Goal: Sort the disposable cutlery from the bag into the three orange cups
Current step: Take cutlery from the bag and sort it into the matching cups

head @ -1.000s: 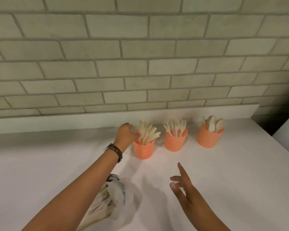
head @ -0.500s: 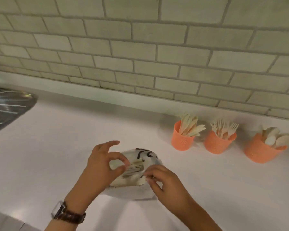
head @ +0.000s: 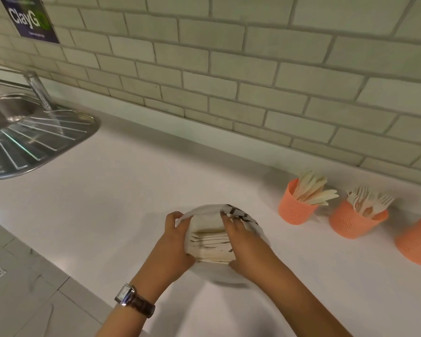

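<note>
A clear plastic bag (head: 204,211) with several pale wooden cutlery pieces (head: 210,242) lies on the white counter (head: 107,190) in front of me. My left hand (head: 176,242) grips the bag's left edge. My right hand (head: 241,239) has its fingers inside the bag's mouth, over the cutlery. Three orange cups stand at the right by the wall: the knife cup (head: 294,211), the fork cup (head: 350,223) and a third cup (head: 416,244) cut off by the frame edge.
A steel sink with a ribbed drainboard (head: 34,139) and a tap (head: 38,90) sits at the left. A brick-tile wall (head: 229,69) runs behind the counter, with a dark sign (head: 28,19) on it. The counter's front edge drops to a tiled floor (head: 22,288).
My left hand came back from the knife cup to the bag. Both hands have taken hold of the bag and spread its mouth. My view has swung left and down.
</note>
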A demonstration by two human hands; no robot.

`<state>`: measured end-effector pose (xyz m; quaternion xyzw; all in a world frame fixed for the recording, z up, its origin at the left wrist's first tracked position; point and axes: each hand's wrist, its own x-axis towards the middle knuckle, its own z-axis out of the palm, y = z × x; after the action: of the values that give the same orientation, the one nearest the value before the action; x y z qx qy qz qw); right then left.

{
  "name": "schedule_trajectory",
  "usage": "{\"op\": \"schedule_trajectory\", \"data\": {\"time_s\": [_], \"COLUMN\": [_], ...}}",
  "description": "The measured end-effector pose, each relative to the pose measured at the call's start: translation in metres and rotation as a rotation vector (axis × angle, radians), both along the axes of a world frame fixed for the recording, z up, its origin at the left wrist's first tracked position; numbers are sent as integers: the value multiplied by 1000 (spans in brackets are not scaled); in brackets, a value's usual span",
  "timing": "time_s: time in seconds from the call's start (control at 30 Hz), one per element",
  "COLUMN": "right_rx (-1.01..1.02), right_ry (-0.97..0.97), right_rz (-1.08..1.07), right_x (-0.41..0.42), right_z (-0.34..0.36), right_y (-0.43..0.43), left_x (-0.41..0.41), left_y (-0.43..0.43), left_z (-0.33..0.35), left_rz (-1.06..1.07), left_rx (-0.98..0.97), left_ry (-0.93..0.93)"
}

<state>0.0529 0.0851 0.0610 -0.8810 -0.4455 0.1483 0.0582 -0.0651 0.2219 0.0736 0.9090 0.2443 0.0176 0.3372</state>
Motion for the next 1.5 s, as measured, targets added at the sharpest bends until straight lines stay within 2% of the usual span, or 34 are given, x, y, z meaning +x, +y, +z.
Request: {"op": "schedule_trajectory", "data": {"time_s": [0.1, 0.2, 0.37, 0.57, 0.83, 1.1, 1.27, 1.4, 1.5], "right_rx": [33, -39, -160, -259, -91, -219, -94, 1, 296], "right_ry": [72, 106, -16, -53, 91, 129, 275, 303, 271], "right_rz": [66, 187, 240, 218, 116, 196, 261, 289, 297], "right_x": [-2, -1, 7, 14, 18, 31, 35, 31, 29], "right_z": [-9, -26, -44, -42, -37, -25, -10, 9, 29], "right_y": [14, 28, 45, 58, 50, 44, 32, 26, 26], "left_x": [-2, -5, -10, -15, -16, -21, -19, -20, -29], "left_y": [3, 4, 3, 8, 17, 22, 29, 39, 51], "left_z": [2, 0, -2, 1, -1, -8, -8, -8, -9], "left_rz": [14, -12, -50, -36, -16, 1, 44, -5, -17], "left_rx": [-57, -85, -105, -109, -99, -88, -33, -42, -14], "left_ry": [-10, -8, -40, -86, -94, -61, -40, 17, 37]}}
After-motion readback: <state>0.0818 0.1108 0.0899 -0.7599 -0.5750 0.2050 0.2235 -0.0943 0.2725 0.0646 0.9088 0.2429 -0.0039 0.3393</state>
